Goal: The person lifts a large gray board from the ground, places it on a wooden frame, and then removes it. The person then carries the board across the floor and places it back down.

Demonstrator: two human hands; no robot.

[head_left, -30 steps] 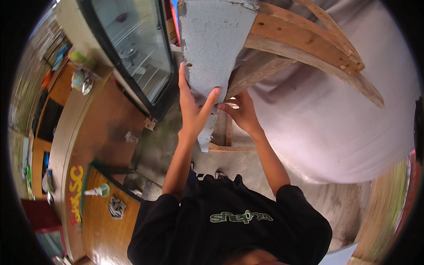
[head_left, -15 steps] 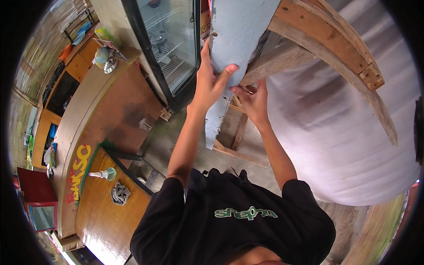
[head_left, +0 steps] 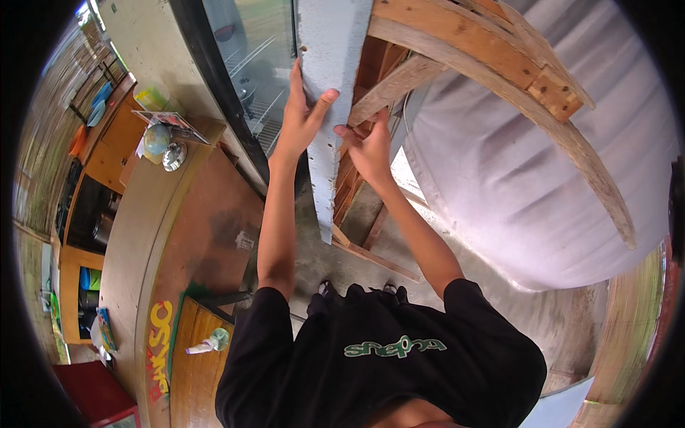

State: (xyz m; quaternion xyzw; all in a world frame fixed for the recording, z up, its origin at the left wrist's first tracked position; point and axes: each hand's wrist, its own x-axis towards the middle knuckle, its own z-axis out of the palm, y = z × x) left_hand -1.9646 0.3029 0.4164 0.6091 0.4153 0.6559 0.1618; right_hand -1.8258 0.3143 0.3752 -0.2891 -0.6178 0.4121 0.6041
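A wooden frame is in front of me, with a long pale-blue painted board [head_left: 332,50] running down its left side. My left hand [head_left: 298,132] grips this board, fingers along its left edge and thumb across its face. On the board's right edge, slightly lower, my right hand [head_left: 369,146] is closed with its thumb against the edge; its other fingers are partly hidden behind the frame. A short slanted brace [head_left: 399,87] joins the board just above my right hand. From the top of the frame a curved wooden beam [head_left: 514,82] arcs out to the right.
A glass-door fridge [head_left: 250,64] stands close beyond my left hand. A curved counter [head_left: 135,235] holds a small globe [head_left: 157,139], with a wooden table [head_left: 196,378] bearing a bottle [head_left: 209,342] beside it. Large white cloth [head_left: 514,192] hangs at right, behind the beam.
Both hands and the frame have shifted left in the picture, the board now overlapping the fridge's edge. Grips look the same. Counter and table sit lower, and my feet have come into view.
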